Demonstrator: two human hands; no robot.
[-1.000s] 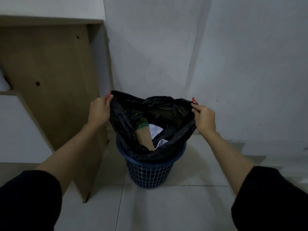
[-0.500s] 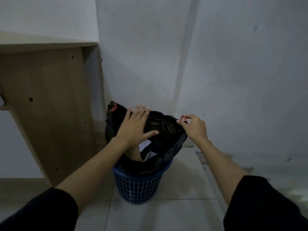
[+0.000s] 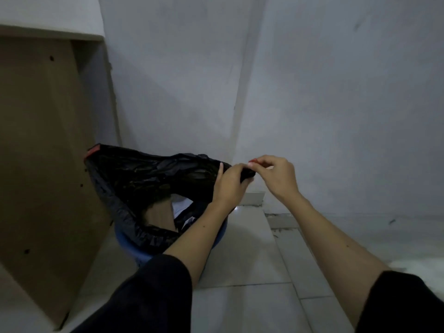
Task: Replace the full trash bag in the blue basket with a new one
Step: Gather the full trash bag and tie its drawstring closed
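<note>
A black trash bag [image 3: 149,179] sits in the blue basket [image 3: 127,241], whose rim shows only partly below it. Cardboard and white paper [image 3: 163,212] lie inside the bag. My left hand [image 3: 228,183] grips the bag's right rim. Right beside it, my right hand [image 3: 276,176] pinches a red drawstring tab [image 3: 252,161] at that same corner. A second red tab [image 3: 92,152] sticks up at the bag's far left corner, held by nothing.
A tall wooden furniture panel [image 3: 45,150] stands close on the left, touching the bag. Grey walls meet in a corner [image 3: 240,116] behind the basket. Pale floor tiles [image 3: 252,260] spread to the right and front.
My left hand crossed over the bag's mouth to the right rim and took hold beside my right hand. The left red tab was let go. The view shifted closer.
</note>
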